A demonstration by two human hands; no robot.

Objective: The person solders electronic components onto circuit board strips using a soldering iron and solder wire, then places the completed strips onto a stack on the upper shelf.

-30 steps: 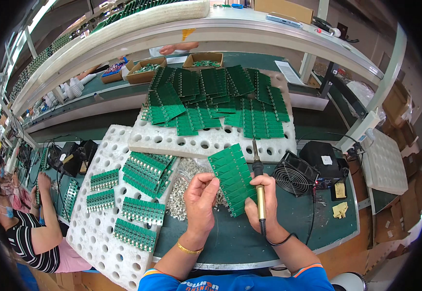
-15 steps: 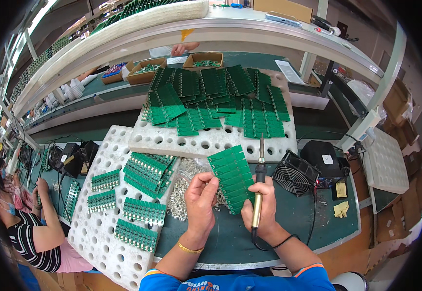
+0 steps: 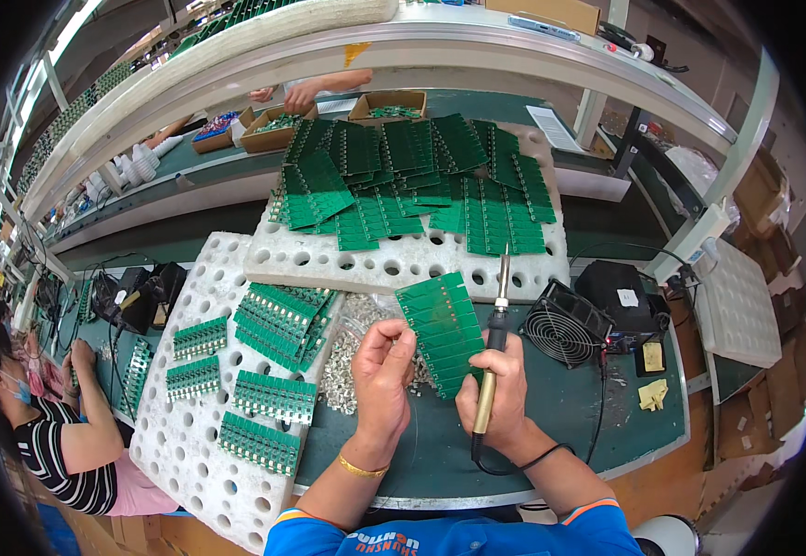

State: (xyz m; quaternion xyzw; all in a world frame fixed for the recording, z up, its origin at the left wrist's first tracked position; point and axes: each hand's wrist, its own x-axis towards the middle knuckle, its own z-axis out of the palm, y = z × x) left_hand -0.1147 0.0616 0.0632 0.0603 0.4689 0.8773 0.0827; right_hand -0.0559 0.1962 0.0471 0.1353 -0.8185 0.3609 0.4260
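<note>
My left hand point(image 3: 384, 380) pinches the left edge of a green circuit board panel point(image 3: 440, 332), held tilted in front of me. My right hand point(image 3: 497, 394) is closed around a soldering iron point(image 3: 495, 334) with a yellow handle, its metal tip pointing up, and the fingers are at the panel's right edge. Below the panel and left hand lies a bag of small metal parts point(image 3: 342, 366). Left of it, populated board strips point(image 3: 264, 402) rest on a white perforated foam tray point(image 3: 176, 463). Behind the held panel, many green boards point(image 3: 393, 208) lie piled on another foam tray point(image 3: 319, 269).
A black fan point(image 3: 565, 324), a black soldering station point(image 3: 616, 301) and a yellow sponge point(image 3: 653, 357) stand at right. Cardboard boxes point(image 3: 384, 97) sit behind a white frame point(image 3: 551, 60). A co-worker point(image 3: 69, 449) works at left; another co-worker's hands point(image 3: 303, 93) show across the bench.
My right hand and the iron's lower end have swung slightly left, the tip standing more upright. The held panel is slightly higher in view. The co-worker's hands across the bench have moved left.
</note>
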